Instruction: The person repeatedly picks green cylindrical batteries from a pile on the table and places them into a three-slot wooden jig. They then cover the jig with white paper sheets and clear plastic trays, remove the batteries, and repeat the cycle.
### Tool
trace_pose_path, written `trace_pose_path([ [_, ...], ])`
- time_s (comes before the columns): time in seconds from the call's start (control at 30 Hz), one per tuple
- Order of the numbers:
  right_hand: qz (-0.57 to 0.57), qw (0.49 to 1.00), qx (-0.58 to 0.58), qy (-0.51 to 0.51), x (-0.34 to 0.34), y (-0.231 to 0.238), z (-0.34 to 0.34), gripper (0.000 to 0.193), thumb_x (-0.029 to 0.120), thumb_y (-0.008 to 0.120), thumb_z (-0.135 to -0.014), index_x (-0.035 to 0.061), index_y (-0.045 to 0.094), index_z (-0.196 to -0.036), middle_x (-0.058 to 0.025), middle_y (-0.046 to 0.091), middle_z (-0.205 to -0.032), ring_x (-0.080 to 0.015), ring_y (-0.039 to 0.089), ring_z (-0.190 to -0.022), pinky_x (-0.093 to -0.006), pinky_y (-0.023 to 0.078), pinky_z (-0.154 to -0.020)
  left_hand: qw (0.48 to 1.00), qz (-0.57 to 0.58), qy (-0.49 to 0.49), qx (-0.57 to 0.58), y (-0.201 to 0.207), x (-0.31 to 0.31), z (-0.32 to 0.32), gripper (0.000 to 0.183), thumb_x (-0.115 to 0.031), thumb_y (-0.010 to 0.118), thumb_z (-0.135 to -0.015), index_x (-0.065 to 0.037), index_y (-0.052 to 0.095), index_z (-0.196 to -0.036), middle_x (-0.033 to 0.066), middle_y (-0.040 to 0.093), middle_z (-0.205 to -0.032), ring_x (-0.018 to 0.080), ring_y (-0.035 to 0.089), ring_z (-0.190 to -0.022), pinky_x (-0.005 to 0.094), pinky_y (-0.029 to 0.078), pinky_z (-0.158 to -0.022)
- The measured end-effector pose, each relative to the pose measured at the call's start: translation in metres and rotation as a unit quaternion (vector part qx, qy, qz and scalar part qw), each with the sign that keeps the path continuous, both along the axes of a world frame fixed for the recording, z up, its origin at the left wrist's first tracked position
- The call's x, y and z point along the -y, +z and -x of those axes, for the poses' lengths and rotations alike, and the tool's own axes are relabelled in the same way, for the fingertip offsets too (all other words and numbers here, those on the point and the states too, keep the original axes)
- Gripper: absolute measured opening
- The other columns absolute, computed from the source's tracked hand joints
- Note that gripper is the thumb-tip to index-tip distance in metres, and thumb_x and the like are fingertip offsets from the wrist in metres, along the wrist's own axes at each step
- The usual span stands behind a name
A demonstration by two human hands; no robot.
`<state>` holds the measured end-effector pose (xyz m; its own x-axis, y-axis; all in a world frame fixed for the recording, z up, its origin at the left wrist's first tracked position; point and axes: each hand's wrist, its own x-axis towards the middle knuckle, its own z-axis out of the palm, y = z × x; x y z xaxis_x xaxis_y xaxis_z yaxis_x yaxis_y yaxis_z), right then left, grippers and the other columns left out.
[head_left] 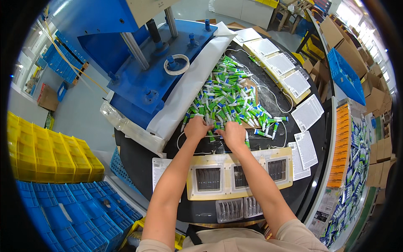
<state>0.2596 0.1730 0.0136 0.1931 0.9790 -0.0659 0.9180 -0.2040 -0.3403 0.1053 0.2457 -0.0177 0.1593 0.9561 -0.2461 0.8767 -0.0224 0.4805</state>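
A heap of small green-and-white tubes (228, 90) with white caps lies on the black round table. At its near edge, my left hand (196, 128) has its fingers curled in among the tubes, the thumb pointing inward. Close to its right, my right hand (233, 135) is bent over more tubes in the same way. Both hands look closed on tubes, though the fingertips are partly hidden. Beneath my forearms sits a cream-coloured frame tray (262, 169) whose three windows hold clear plastic blisters.
A blue press (142, 84) stands at the left, white sheeting along its edge. Printed cards (306, 149) and a second frame tray (275, 67) line the right side. Clear blister packs (229, 210) lie near my body. Yellow crates (50, 151) and blue crates (71, 214) are stacked lower left.
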Motion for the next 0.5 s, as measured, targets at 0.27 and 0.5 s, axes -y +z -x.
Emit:
trace_pose_path([
  [0.27, -0.018, 1.000, -0.014, -0.021, -0.027, -0.014, -0.003, 0.034, 0.032, 0.084, -0.079, 0.0001, 0.073, -0.083, -0.0226, 0.073, -0.087, -0.0415, 0.073, -0.083, -0.0499, 0.058, -0.072, 0.887, -0.096, 0.122, 0.435, 0.051, 0.064, 0.051, 0.015, -0.013, 0.080, -0.087, -0.001, 0.076, -0.094, 0.0095, 0.074, -0.091, 0.0135, 0.067, -0.073, 0.0271, 0.052, -0.069],
  [0.5, 0.016, 0.997, -0.078, 0.013, 0.006, 0.020, -0.002, 0.019, 0.015, 0.075, -0.072, 0.0041, 0.076, -0.087, -0.0193, 0.073, -0.084, -0.0368, 0.073, -0.079, -0.0476, 0.058, -0.069, 0.935, -0.184, 0.021, 0.303, 0.093, 0.224, 0.090, 0.025, 0.006, 0.071, -0.086, -0.004, 0.076, -0.108, 0.0148, 0.074, -0.111, 0.0295, 0.072, -0.099, 0.0348, 0.058, -0.084],
])
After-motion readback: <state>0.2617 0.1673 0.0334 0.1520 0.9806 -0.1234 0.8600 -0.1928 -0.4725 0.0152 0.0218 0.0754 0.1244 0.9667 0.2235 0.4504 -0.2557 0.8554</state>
